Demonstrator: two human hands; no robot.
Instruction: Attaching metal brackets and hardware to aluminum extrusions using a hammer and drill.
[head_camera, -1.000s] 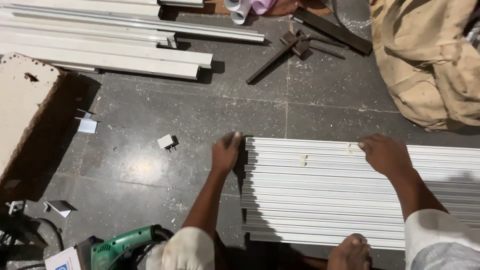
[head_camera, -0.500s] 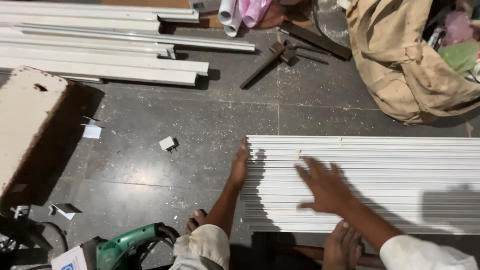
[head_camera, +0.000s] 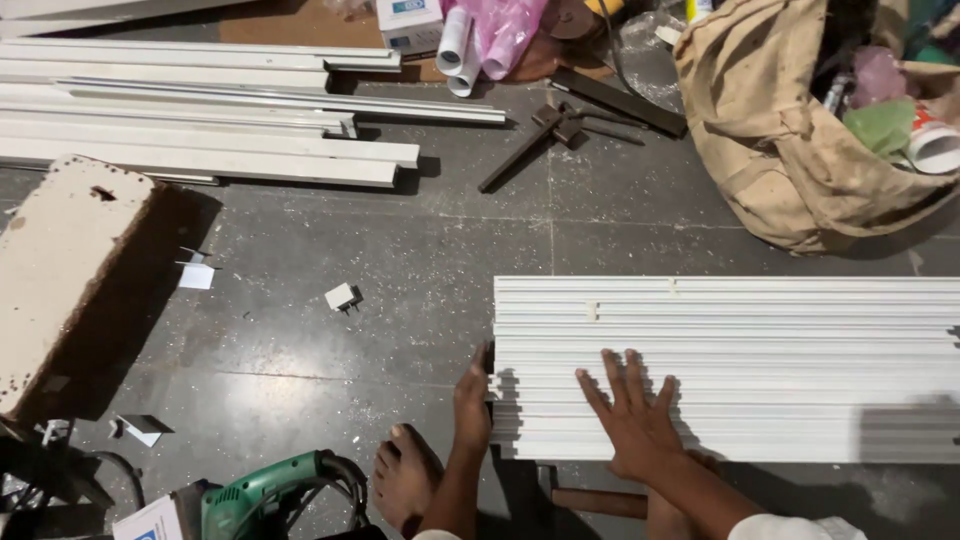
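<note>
Row of white strips (head_camera: 760, 360) lies side by side on the floor (head_camera: 300, 340) at 3 o'clock; left hand (head_camera: 472, 400) butts their ends, seemingly squaring them, right hand (head_camera: 635, 415) spread flat on top, grasping nothing.

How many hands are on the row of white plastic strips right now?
2. The left hand presses against the left ends of the white plastic strips; the right hand lies flat on top, fingers spread, near that same end.

We lose the white strips (head_camera: 730, 365) past the right edge. Our right hand (head_camera: 635, 415) hides some strips, and the green power tool (head_camera: 265, 495) is cut off below.
</note>
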